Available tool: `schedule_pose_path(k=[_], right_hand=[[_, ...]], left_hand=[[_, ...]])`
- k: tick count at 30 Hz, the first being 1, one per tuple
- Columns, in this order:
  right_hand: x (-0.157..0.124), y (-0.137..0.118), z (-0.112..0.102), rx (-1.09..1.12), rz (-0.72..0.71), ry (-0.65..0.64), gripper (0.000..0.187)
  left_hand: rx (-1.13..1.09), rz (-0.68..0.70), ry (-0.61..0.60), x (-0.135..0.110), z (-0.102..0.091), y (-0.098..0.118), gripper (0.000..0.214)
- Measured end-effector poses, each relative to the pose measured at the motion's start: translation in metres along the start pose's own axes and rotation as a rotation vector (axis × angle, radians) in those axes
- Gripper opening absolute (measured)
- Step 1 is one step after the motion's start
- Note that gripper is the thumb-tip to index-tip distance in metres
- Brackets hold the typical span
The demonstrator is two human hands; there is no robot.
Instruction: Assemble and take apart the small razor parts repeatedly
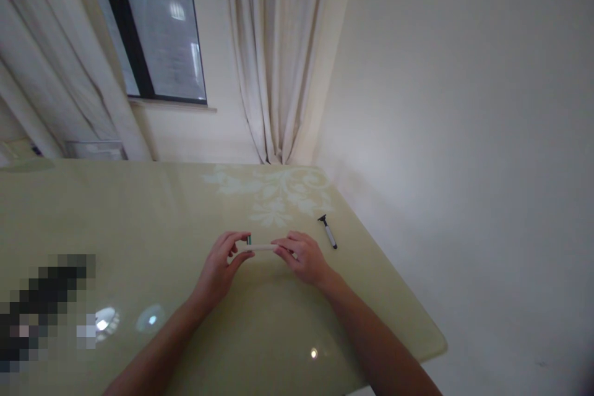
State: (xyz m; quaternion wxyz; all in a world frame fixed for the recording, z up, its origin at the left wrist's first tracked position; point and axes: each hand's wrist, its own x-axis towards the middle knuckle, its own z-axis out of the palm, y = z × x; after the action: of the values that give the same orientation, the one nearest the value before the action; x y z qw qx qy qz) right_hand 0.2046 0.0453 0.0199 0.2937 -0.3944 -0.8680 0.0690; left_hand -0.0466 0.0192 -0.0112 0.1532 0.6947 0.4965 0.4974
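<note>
- the left hand (223, 263) pinches the left end of a slim pale stick (262, 248) between thumb and fingertips, closed narrowly on it just below its dark green tip (249, 239).
- the right hand (304, 257) is closed on the stick's right end, with the fingers curled over it, so that end is hidden.
- the stick lies level between the two hands, just above the table (139, 216), in the middle of the scene and a little to the far side.
- it looks thin, straight and stiff, probably light plastic. a smooth shaft this narrow could roll or slip in the fingertips, so a pinch near each end, as here, seems the steadiest hold. what the green tip is made of is too small to tell.
- a dark-headed razor (328, 232) lies on the table just right of the right hand, apart from it.
- the tabletop is glossy pale green, with a white floral print on its far side.
- a blurred patch (46, 309) sits at the near left.
- beyond the table hang a curtain (273, 55) and a window (153, 25), and there is a plain wall (464, 105) at the right.
</note>
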Motion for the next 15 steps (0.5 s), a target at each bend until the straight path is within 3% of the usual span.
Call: schedule_pose_path(k=[15], right_hand=[[-0.0003,0.0026,0.0003,0.008,-0.003,-0.02,0.04]], left_hand=[[0.026,0.018,0.023,-0.0004,-0.0016,-0.001,0.031]])
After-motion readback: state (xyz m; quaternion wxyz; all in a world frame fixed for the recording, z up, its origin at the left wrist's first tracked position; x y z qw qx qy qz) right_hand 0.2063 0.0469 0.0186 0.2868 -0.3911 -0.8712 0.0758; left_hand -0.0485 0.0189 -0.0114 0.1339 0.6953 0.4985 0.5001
